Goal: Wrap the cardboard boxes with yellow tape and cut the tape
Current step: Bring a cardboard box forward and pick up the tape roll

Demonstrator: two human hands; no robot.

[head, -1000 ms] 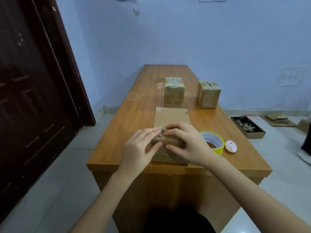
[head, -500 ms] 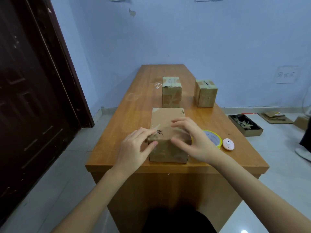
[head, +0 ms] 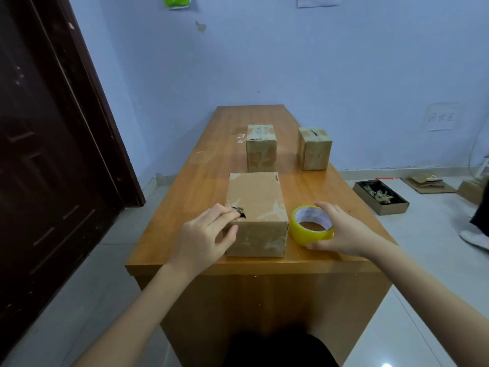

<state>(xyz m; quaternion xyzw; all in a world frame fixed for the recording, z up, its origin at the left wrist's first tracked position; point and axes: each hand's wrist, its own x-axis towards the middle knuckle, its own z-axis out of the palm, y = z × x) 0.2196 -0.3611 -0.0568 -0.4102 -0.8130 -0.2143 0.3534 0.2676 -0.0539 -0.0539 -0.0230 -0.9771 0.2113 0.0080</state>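
Cardboard box (head: 256, 207), the nearest of three, sits at the near end of the wooden table (head: 206, 181), just back from the edge. It looks light and fairly stiff, though its skin is scuffed and patched with old tape scars, and a small torn hole shows at the near left corner of its top. That corner probably gives under pressure, so it is better steadied by the side walls and edges than by the worn top. The left hand (head: 203, 235) grips that near left corner, fingers curled over the top edge and thumb on the front face. Just right of the box lies the yellow tape roll (head: 312, 226), flat on the table, a rigid ring with a slick outer band; the rim is the natural place to take it. The right hand (head: 341, 231) wraps around the roll's right side, fingers at its far rim and thumb at its near one. No loose tape end is visible, so finding it is likely the next job.

Two smaller boxes (head: 261, 148) (head: 314, 148) stand farther along the table, well apart from the near one. The tabletop is smooth and glossy, so a light box may slide. Beyond are a blue wall, a dark door (head: 53, 154) on the left, and a pale tiled floor with a tray of scraps (head: 381, 197) on the right.
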